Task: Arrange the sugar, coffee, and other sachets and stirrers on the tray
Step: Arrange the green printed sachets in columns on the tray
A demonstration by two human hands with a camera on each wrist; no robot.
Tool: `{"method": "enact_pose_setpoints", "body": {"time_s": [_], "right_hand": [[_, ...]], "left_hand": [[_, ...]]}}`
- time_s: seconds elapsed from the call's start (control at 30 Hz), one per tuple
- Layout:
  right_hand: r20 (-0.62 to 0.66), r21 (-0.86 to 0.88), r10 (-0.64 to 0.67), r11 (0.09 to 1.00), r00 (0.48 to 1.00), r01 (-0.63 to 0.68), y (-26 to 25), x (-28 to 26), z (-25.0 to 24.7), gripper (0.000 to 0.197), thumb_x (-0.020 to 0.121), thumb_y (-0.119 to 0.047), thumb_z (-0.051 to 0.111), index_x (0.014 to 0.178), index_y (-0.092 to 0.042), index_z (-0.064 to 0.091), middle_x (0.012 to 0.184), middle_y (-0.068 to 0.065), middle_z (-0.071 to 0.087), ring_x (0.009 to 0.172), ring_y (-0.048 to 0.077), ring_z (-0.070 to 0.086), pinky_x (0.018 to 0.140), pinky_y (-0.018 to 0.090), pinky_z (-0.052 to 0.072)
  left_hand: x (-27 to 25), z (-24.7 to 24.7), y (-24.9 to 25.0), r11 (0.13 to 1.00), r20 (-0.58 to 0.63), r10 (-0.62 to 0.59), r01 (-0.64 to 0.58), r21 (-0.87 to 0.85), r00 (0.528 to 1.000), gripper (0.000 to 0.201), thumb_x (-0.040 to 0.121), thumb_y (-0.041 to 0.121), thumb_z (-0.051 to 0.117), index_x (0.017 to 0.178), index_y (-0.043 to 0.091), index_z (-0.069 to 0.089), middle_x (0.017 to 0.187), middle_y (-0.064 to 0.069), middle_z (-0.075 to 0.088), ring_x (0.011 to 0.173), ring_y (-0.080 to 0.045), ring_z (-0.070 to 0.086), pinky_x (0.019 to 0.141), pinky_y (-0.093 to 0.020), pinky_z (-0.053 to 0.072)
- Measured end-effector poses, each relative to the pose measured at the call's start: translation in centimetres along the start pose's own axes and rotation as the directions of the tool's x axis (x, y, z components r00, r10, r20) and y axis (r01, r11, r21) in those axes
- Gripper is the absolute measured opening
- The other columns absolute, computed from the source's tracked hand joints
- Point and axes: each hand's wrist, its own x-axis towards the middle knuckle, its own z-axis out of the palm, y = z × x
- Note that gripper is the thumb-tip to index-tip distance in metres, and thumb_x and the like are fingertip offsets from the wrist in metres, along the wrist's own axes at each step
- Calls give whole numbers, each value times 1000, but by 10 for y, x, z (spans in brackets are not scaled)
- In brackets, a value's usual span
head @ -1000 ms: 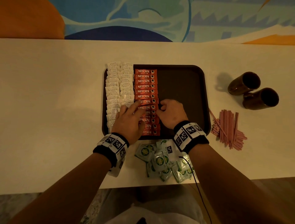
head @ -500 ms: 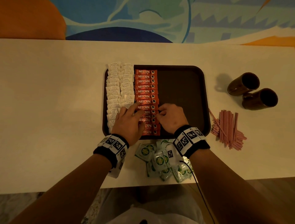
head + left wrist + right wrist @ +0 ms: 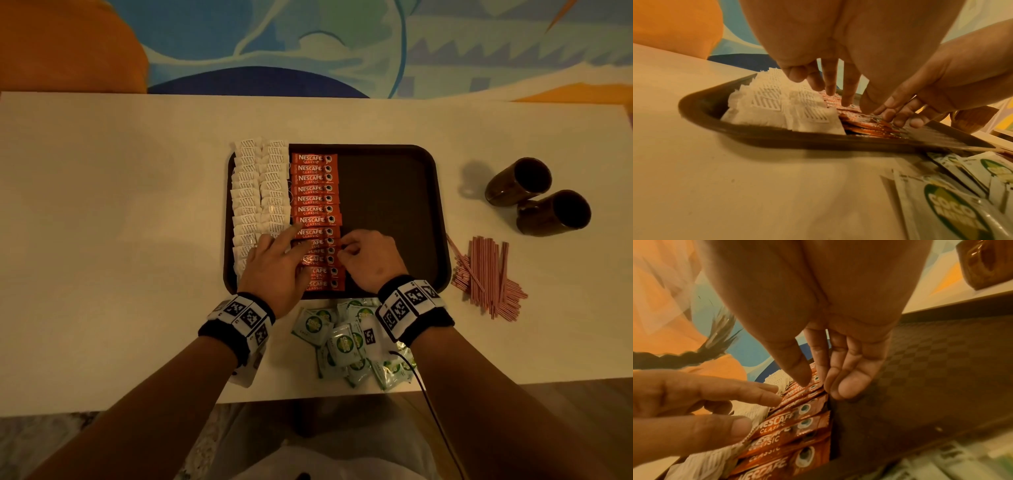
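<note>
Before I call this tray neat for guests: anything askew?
Yes. The lower Nescafe sachets overlap unevenly, unlike the straight upper ones. The white sachets' far end overhangs the tray rim. Green sachets and stirrers lie loose on the table.

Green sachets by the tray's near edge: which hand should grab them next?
Probably right. The right hand sits at the coffee column's open-side edge, directly above the green sachets and beside the bare tray floor. The left hand lies flat over the sachet rows.

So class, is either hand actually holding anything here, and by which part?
Nothing is lifted. The right hand pinches the right end of one coffee sachet in the row; the left hand rests flat on the row.
</note>
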Motion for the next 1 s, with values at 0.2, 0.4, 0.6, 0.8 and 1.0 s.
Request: {"method": "enact_pose_setpoints", "body": {"time_s": [0.2,0.4,0.6,0.8,1.0], "right_hand": [[-43,23,-8,1000,999,9,6,-19,-17,30,96,-29,68,126,-21,68,111,-6,73,93,4,64,76,14,47],[-41,-18,18,1000,999,-19,25,-66,-26,23,94,-23,71,117,-23,73,103,-7,73,93,6,67,89,26,57],[78,-202,27,979,997,-11,30,-108,3,21,90,-23,73,112,-24,73,104,-4,73,93,11,67,88,31,57],[98,-353,41,936,994,-4,30,-130,31,45,83,-38,80,120,-25,58,118,0,59,107,22,59,87,36,53],[18,-385,61,922,998,-49,31,-134,47,55,87,-41,75,131,-17,52,133,5,54,120,26,55,91,39,50]], "left_hand": [[-5,-16,0,993,-95,52,-61,-103,994,39,93,30,61,131,21,62,150,1,45,121,-30,45,102,-46,42],[-41,-28,11,973,31,100,-91,-211,995,27,94,24,64,120,21,67,118,0,65,112,-25,53,97,-42,48],[-69,-7,28,974,272,223,-201,-108,936,45,91,32,68,134,30,58,131,3,54,123,-22,48,102,-37,46],[-71,9,30,968,262,228,-246,38,938,57,85,30,75,137,21,54,132,-4,45,122,-26,49,98,-35,49],[-67,17,25,965,265,211,-244,99,941,50,82,20,77,128,15,58,128,-8,46,115,-29,53,91,-42,54]]}}
